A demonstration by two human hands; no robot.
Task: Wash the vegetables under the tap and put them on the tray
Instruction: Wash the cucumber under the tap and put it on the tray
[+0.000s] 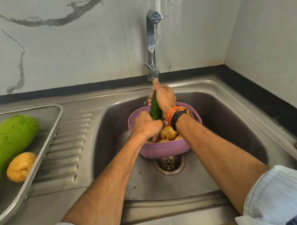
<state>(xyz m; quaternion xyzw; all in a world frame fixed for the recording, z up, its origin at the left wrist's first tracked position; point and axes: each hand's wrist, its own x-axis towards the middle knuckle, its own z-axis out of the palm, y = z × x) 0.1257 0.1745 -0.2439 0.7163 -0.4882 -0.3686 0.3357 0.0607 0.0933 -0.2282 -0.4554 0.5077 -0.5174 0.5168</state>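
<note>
Cucumber (155, 109) sits under the tap (152, 41) stream, over the pink basket (164, 150) w/ potatoes (168, 133). Your left hand (147, 123) grips its lower end, right hand (165, 98) wraps the top. Rinse step; next, carry it left to the tray (56, 118).

Gourd (7, 146) cut by left edge
</note>
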